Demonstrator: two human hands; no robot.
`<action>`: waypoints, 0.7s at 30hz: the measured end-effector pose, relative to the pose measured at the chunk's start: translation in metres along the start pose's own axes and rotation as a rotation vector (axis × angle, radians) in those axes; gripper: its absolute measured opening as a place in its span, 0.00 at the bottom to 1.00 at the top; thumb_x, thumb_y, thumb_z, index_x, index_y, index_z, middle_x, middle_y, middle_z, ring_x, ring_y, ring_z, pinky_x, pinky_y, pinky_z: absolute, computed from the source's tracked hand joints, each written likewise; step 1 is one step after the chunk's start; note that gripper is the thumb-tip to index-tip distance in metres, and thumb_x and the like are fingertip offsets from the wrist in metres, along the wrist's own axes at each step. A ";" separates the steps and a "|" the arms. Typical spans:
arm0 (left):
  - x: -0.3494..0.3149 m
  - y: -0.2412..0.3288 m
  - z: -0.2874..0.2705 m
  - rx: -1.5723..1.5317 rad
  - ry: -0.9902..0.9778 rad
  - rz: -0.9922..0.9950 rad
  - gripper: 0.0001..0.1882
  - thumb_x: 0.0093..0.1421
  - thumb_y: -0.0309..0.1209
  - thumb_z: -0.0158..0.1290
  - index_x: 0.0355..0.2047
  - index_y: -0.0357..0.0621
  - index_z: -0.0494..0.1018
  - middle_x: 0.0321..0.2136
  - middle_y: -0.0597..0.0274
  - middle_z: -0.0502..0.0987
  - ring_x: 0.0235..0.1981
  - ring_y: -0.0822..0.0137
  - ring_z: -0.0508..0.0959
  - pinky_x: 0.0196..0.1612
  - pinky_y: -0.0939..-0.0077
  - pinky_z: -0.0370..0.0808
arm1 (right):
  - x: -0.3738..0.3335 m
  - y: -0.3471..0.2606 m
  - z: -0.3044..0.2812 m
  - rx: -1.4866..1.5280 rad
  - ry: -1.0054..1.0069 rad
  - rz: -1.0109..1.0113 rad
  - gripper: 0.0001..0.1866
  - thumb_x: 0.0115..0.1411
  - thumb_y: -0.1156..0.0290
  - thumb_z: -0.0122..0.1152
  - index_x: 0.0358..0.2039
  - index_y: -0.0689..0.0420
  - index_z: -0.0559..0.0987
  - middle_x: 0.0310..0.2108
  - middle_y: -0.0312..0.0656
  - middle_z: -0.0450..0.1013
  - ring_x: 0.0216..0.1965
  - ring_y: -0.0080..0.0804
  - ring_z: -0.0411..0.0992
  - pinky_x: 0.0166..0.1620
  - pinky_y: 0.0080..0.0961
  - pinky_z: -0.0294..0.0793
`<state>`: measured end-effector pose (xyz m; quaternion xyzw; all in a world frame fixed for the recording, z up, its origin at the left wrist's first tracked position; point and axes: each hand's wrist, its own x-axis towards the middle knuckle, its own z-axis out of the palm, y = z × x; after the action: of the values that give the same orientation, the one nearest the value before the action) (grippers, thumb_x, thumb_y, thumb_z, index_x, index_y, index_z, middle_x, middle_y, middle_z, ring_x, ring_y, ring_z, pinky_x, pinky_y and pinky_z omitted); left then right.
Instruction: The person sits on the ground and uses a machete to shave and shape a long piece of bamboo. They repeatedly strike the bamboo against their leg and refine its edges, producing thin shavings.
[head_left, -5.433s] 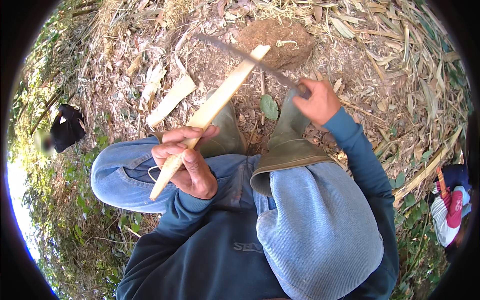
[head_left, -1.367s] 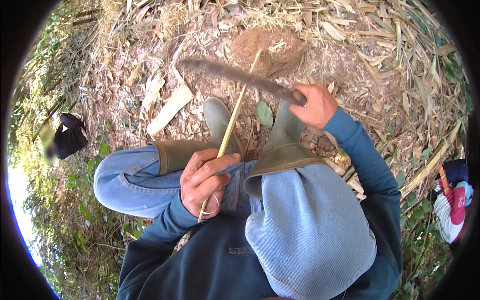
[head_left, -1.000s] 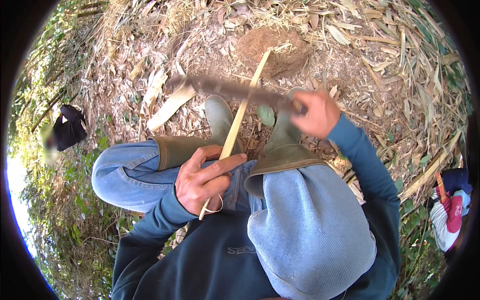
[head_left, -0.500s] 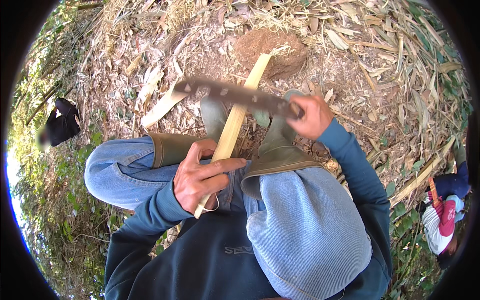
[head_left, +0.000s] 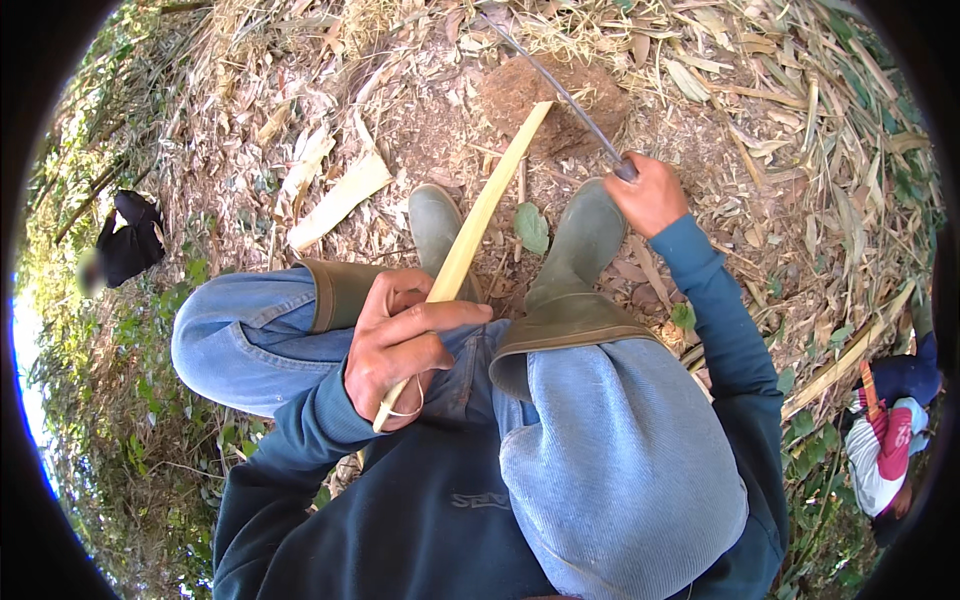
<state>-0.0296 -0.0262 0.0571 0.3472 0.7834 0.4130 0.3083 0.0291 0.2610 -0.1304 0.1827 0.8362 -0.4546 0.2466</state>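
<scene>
A pale yellow bamboo strip slants away from me. My left hand is closed round its near part, with the forefinger stretched across it. A thin loop or shaving hangs by the strip's near end. In my right hand is the handle of a machete, its dark blade seen nearly edge-on and pointing far left. The blade is apart from the strip, right of its far end. Beneath both lies a reddish-brown stone or earth clod; whether the strip touches it I cannot tell.
My green rubber boots stand on ground strewn with dry leaves and shavings. A wide pale sheath piece lies at left. One person in dark clothes is far left, another in pink and white far right.
The machete has swung from lying across the middle of the strip to beyond its far end, over the clod. My right hand has moved slightly away from me. The strip has tilted and turned more edge-on.
</scene>
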 end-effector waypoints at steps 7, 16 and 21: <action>-0.013 0.007 0.010 -0.086 0.209 -0.205 0.04 0.39 0.24 0.55 0.17 0.40 0.70 0.41 0.49 0.81 0.42 0.49 0.74 0.45 0.59 0.71 | -0.051 -0.067 -0.008 0.145 -0.167 -0.525 0.13 0.47 0.64 0.62 0.26 0.61 0.77 0.18 0.51 0.72 0.19 0.49 0.73 0.25 0.40 0.70; -0.008 0.004 0.010 -0.136 0.233 -0.169 0.05 0.46 0.26 0.55 0.18 0.41 0.70 0.41 0.47 0.80 0.43 0.49 0.73 0.47 0.56 0.70 | -0.036 -0.056 -0.007 0.137 -0.226 -0.392 0.13 0.49 0.62 0.62 0.25 0.59 0.78 0.15 0.50 0.69 0.19 0.46 0.71 0.25 0.40 0.68; -0.010 0.001 0.011 -0.132 0.278 -0.149 0.05 0.49 0.23 0.54 0.20 0.37 0.69 0.42 0.44 0.79 0.41 0.50 0.77 0.46 0.58 0.73 | -0.019 -0.040 0.008 0.118 -0.102 -0.251 0.14 0.50 0.60 0.63 0.25 0.60 0.78 0.16 0.50 0.71 0.21 0.46 0.73 0.27 0.39 0.70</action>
<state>-0.0156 -0.0291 0.0549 0.2068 0.8131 0.4838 0.2489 0.0253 0.2321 -0.0962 0.0673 0.8108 -0.5388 0.2187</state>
